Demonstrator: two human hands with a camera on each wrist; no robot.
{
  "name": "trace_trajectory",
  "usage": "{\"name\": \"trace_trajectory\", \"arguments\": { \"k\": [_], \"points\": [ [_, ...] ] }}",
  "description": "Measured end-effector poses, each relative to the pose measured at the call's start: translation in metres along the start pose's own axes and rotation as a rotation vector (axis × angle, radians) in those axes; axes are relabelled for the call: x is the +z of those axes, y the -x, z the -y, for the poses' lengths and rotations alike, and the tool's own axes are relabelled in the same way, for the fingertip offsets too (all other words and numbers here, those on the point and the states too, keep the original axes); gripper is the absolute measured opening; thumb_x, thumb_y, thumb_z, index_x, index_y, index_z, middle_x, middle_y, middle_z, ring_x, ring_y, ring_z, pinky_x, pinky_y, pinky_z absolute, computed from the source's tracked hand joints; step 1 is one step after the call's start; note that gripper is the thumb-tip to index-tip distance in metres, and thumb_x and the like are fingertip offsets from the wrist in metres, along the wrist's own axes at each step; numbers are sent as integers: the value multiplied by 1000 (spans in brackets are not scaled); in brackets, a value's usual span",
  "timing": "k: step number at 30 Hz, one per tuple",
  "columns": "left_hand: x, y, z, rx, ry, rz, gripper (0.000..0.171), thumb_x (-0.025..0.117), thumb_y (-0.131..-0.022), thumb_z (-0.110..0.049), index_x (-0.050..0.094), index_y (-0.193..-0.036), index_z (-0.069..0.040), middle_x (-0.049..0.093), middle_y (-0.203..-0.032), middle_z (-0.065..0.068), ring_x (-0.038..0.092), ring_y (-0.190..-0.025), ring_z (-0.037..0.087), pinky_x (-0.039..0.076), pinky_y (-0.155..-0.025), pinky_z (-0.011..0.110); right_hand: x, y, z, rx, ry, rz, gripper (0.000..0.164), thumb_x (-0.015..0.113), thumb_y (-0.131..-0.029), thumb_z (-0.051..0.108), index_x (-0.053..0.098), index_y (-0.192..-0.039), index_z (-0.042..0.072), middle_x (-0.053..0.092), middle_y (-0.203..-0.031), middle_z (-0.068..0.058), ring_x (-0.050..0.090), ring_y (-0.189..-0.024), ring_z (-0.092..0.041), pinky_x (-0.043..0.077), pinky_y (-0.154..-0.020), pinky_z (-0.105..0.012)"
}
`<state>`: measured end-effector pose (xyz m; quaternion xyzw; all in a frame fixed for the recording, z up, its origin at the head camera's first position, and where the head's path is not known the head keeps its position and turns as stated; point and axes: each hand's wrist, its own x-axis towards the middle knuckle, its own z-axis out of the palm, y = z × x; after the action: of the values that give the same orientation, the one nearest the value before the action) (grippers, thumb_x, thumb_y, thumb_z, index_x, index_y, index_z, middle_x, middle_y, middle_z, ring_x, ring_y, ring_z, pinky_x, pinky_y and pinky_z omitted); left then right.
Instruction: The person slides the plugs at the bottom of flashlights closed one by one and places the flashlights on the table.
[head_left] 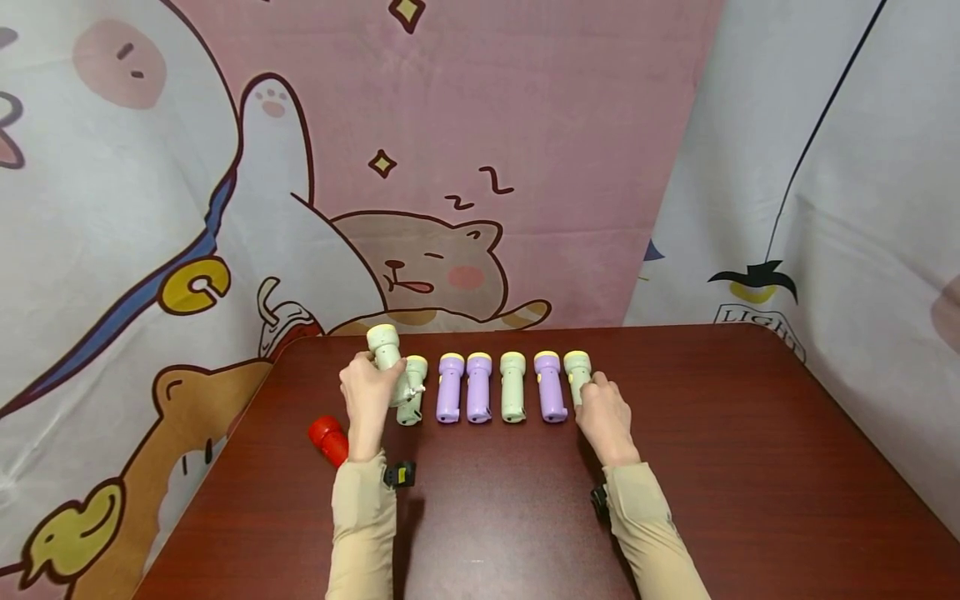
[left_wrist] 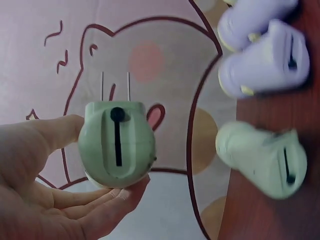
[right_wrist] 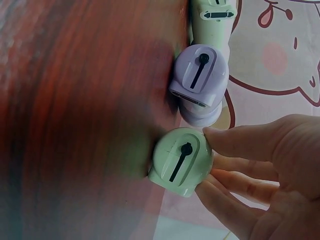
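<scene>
My left hand (head_left: 369, 398) grips a pale green flashlight (left_wrist: 117, 145) above the left end of a row. In the left wrist view, two thin metal plug prongs stick out of that flashlight's base. My right hand (head_left: 603, 417) holds the pale green flashlight (right_wrist: 182, 160) at the row's right end, thumb on one side and fingers on the other. Between the hands lie another green flashlight (head_left: 513, 387), purple flashlights (head_left: 450, 387) and, at the left end, a green flashlight (head_left: 411, 408) partly hidden by the raised one. No prongs show on the right-hand flashlight.
A red flashlight (head_left: 328, 439) lies apart on the dark wooden table (head_left: 495, 508), left of my left forearm, which partly covers it. Behind the table's far edge hangs a cartoon-print cloth (head_left: 570, 167). A black wrist camera (head_left: 401, 474) sits at my left sleeve.
</scene>
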<state>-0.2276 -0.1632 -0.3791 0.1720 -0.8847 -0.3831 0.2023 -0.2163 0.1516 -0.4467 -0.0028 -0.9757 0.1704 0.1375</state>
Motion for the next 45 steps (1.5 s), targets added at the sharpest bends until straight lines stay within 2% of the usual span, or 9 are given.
{"name": "trace_trajectory", "arguments": {
  "k": [8,19,25,29,36,45],
  "points": [
    [8,15,-13,-19,77,9,50,73,-77,-32,64,-112,2,71,-99,21,65,-90,39,51,-77,48,1,-1,0,2,-9,-2,16,71,-76,5,69,-88,-6,57,-93,-18,57,-82,-37,50,-59,-51],
    [20,31,-26,-8,185,9,57,75,-75,-32,62,-116,5,71,-101,23,66,-96,38,52,-80,46,0,0,1,7,-15,-3,15,71,-76,5,69,-87,-5,56,-91,-16,57,-83,-37,50,-60,-52],
    [25,39,-33,4,231,7,54,76,-74,-29,63,-114,5,71,-100,23,68,-94,35,53,-79,45,2,0,-1,3,-8,-7,15,71,-76,6,69,-86,-5,57,-93,-17,57,-84,-37,50,-61,-52],
    [30,43,-35,13,248,16,51,77,-74,-29,64,-111,4,72,-99,22,69,-91,33,54,-78,44,1,-1,-1,-2,-8,-8,16,71,-76,7,69,-86,-5,58,-93,-17,58,-84,-37,50,-61,-53],
    [37,49,-37,-27,267,47,53,76,-74,-33,64,-113,0,73,-99,15,70,-88,27,55,-73,42,2,0,-2,-17,-20,-18,18,72,-75,7,69,-89,-5,59,-91,-18,59,-80,-36,49,-57,-51],
    [39,53,-40,-11,309,58,55,77,-74,-33,64,-114,1,73,-98,17,71,-85,27,56,-73,39,1,1,0,-23,-34,-40,21,74,-75,7,69,-93,-3,62,-96,-20,60,-83,-37,50,-59,-51]
  ]
}}
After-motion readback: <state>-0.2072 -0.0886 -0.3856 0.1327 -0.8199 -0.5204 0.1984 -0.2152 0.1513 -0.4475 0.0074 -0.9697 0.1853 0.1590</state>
